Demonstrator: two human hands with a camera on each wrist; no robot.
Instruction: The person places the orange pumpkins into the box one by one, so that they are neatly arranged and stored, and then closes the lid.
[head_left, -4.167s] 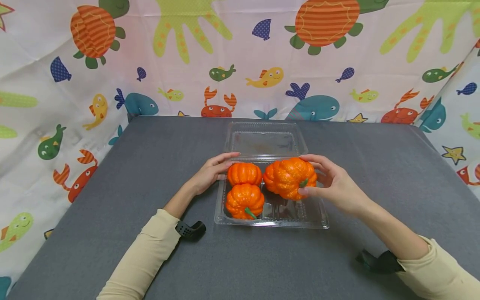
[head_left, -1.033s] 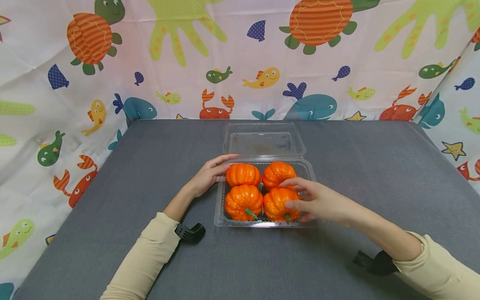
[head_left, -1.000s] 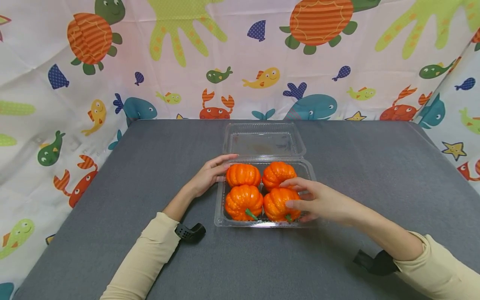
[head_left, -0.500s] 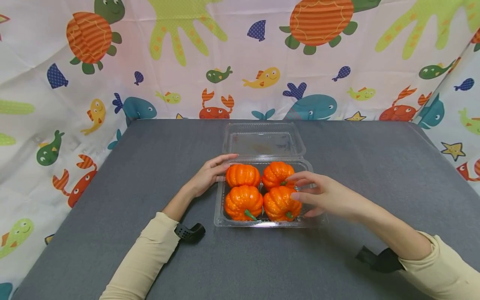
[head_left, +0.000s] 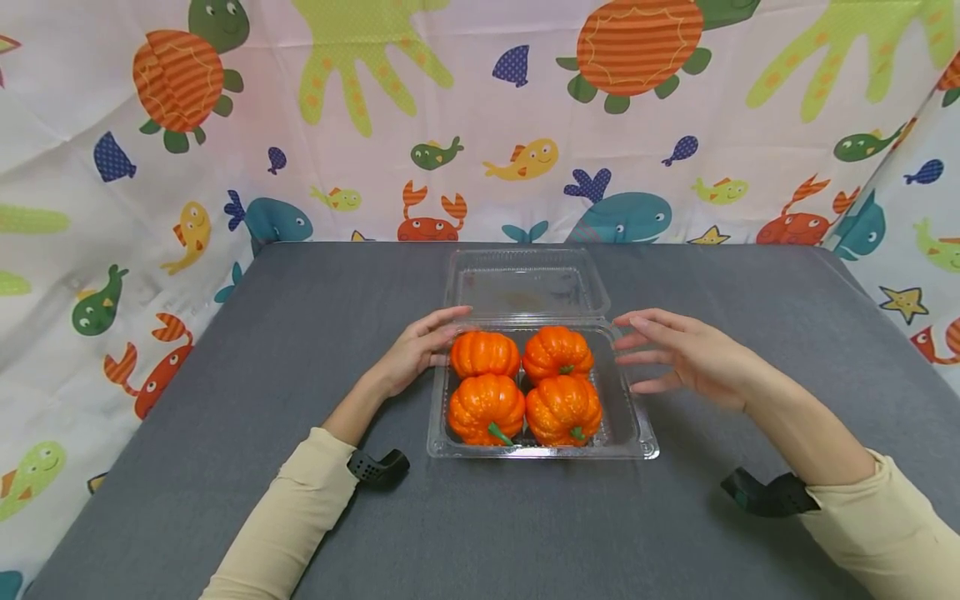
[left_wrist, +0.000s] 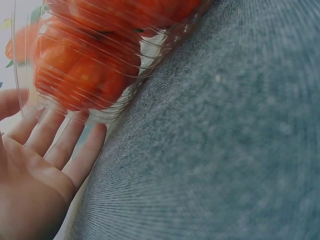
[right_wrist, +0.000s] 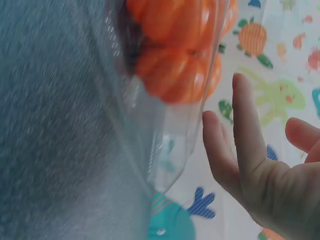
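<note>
A clear plastic clamshell container [head_left: 632,417] stands on the table with its lid thrown back. Several small orange pumpkins fill its left and middle: one at back left [head_left: 485,354], one at front left with a green stem [head_left: 483,407], a back right pumpkin [head_left: 557,350] and a front right pumpkin [head_left: 564,408]. My left hand [head_left: 412,357] rests against the container's left wall; in the left wrist view its straight fingers [left_wrist: 62,145] touch the ribbed side. Just over the right edge hovers my right hand [head_left: 697,354], fingers spread and holding nothing.
The clear lid [head_left: 528,283] lies flat behind the container, hinged at its back edge. Grey cloth covers the table [head_left: 525,525]. A curtain [head_left: 360,175] printed with sea animals hangs around the back and sides. Each wrist wears a black band [head_left: 378,468].
My right hand first carried a pumpkin in, then let it go at front right. Since then it has drawn back to the container's right edge. My left hand has stayed put.
</note>
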